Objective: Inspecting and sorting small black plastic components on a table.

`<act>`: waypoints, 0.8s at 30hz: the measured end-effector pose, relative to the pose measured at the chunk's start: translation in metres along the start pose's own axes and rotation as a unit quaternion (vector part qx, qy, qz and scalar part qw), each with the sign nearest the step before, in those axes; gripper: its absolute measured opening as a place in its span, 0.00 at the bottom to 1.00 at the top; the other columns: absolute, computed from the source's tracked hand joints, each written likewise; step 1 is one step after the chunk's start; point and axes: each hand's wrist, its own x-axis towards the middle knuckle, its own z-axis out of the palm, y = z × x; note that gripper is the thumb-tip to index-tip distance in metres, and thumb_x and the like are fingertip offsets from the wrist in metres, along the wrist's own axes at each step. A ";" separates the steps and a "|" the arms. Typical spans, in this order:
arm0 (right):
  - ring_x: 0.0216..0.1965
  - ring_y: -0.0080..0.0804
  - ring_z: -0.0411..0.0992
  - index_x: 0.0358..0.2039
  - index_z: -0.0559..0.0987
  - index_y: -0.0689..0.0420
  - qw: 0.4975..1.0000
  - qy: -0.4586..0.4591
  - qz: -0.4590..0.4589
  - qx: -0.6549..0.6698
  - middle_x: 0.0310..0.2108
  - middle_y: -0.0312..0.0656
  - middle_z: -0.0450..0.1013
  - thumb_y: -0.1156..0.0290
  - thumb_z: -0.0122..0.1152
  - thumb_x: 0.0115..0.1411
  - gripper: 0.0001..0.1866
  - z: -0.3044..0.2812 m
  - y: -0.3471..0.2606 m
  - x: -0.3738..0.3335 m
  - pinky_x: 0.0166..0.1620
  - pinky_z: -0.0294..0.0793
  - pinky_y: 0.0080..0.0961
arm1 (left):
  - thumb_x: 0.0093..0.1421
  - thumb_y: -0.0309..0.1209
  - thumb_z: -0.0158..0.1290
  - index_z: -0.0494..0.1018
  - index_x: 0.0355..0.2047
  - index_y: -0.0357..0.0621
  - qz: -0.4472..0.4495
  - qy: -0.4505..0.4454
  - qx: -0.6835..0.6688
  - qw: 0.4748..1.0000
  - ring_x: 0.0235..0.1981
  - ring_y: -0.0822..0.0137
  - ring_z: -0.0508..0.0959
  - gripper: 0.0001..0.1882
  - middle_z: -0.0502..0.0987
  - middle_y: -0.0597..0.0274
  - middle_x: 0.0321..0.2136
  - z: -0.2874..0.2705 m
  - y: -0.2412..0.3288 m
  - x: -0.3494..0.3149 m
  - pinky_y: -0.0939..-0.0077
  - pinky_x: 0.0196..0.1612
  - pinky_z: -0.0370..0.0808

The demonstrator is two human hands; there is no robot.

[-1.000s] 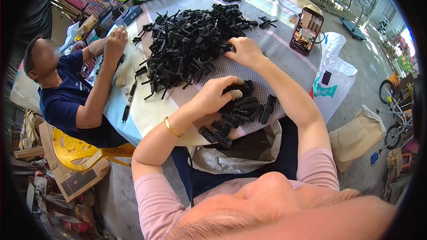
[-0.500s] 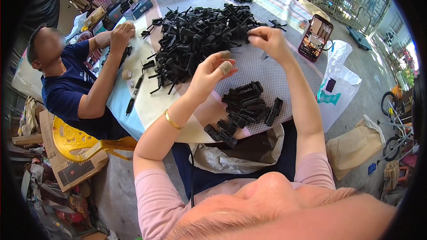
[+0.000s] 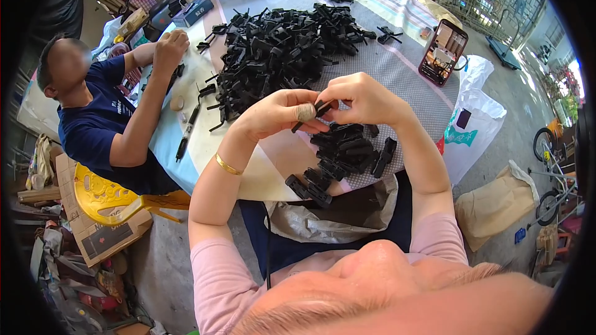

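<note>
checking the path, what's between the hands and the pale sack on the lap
In the head view, a small heap of black parts lies on the tablecloth between the pale sack and the left hand and the right hand.

The person's bent arms (image 3: 214,192) angle inward, left grip (image 3: 318,110) and right grip (image 3: 328,105) close together, both pinching.

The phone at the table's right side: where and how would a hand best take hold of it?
The phone is probably best pinched by its long side edges, coming from above: it stands upright at a tilt, narrow, its top edge unobstructed.
</note>
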 end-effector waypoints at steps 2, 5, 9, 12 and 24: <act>0.20 0.26 0.68 0.30 0.77 0.58 0.999 0.012 -0.025 -0.020 0.21 0.39 0.70 0.76 0.60 0.39 0.13 0.004 0.000 -0.001 0.23 0.67 0.18 | 0.54 0.34 0.53 0.61 0.49 0.30 0.012 -0.036 0.063 0.997 0.39 0.63 0.75 0.26 0.72 0.54 0.40 -0.002 0.003 0.000 0.73 0.44 0.72; 0.20 0.25 0.68 0.31 0.77 0.57 1.000 0.014 -0.012 -0.017 0.21 0.38 0.70 0.76 0.62 0.39 0.13 0.006 -0.003 -0.001 0.24 0.68 0.19 | 0.52 0.29 0.53 0.62 0.47 0.30 -0.018 -0.027 0.050 0.998 0.39 0.64 0.75 0.24 0.72 0.54 0.39 -0.005 0.005 0.000 0.72 0.45 0.72; 0.20 0.19 0.65 0.34 0.76 0.58 0.997 0.067 0.011 -0.036 0.20 0.36 0.68 0.76 0.62 0.42 0.14 0.003 0.000 0.004 0.23 0.66 0.15 | 0.50 0.24 0.52 0.62 0.47 0.32 0.053 0.009 0.046 0.997 0.40 0.63 0.74 0.23 0.71 0.54 0.40 -0.002 0.002 0.001 0.72 0.47 0.71; 0.20 0.12 0.60 0.33 0.75 0.61 0.969 0.187 0.123 0.105 0.18 0.30 0.65 0.72 0.57 0.53 0.09 0.003 0.003 0.004 0.23 0.61 0.11 | 0.49 0.21 0.50 0.62 0.44 0.39 0.103 0.079 0.026 0.991 0.42 0.61 0.73 0.20 0.70 0.50 0.41 0.003 0.005 0.003 0.70 0.48 0.69; 0.19 0.12 0.62 0.36 0.77 0.63 0.947 0.124 0.182 0.234 0.17 0.31 0.67 0.71 0.51 0.58 0.11 0.019 0.002 0.007 0.21 0.59 0.09 | 0.54 0.16 0.46 0.57 0.40 0.39 0.252 0.212 0.194 0.924 0.39 0.71 0.72 0.14 0.71 0.53 0.40 0.015 -0.009 0.012 0.79 0.43 0.71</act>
